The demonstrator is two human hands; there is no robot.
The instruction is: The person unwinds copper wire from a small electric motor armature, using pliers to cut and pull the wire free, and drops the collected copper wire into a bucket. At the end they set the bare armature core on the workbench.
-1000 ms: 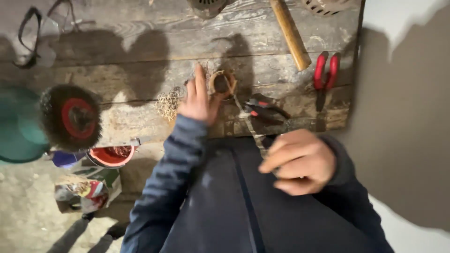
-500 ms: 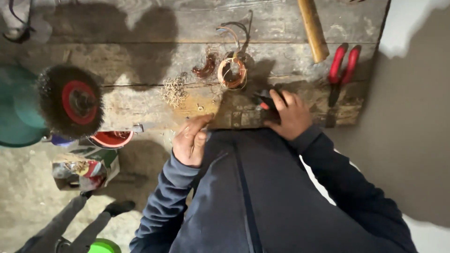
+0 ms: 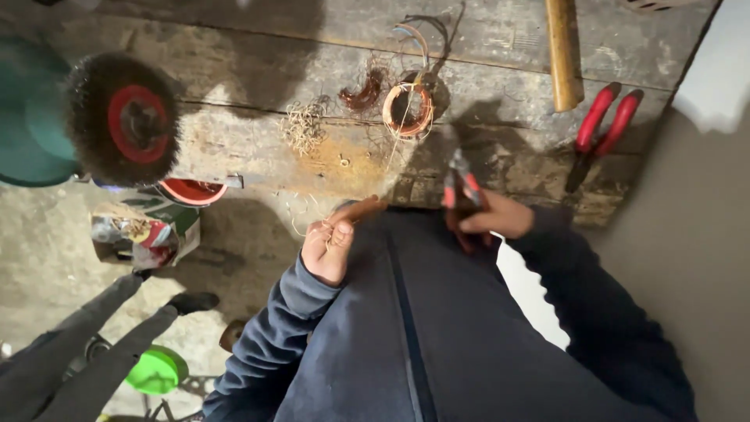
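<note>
My right hand [image 3: 495,216] grips small red-and-black pliers [image 3: 461,186] just above the near edge of the worn wooden bench [image 3: 258,144], jaws pointing away from me. My left hand [image 3: 330,244] is held close to my dark jacket, fingers pinched on a thin pale strand of wire [image 3: 301,223]. On the bench ahead sits a coil of copper wire [image 3: 408,109] with loose leads, a curved piece of copper winding [image 3: 363,92] beside it and a small heap of pale wire clippings [image 3: 303,125] to the left.
A round wire brush wheel with a red hub [image 3: 121,117] stands at the bench's left end beside a green disc [image 3: 27,117]. A wooden handle [image 3: 562,51] and larger red-handled pliers [image 3: 601,129] lie at the right. A red tub [image 3: 191,191], a carton [image 3: 141,230] and another person's legs [image 3: 86,344] are on the floor.
My right hand has lifted the small pliers off the bench. My left hand stays near my jacket, now pinching the thin wire. The view has shifted slightly.
</note>
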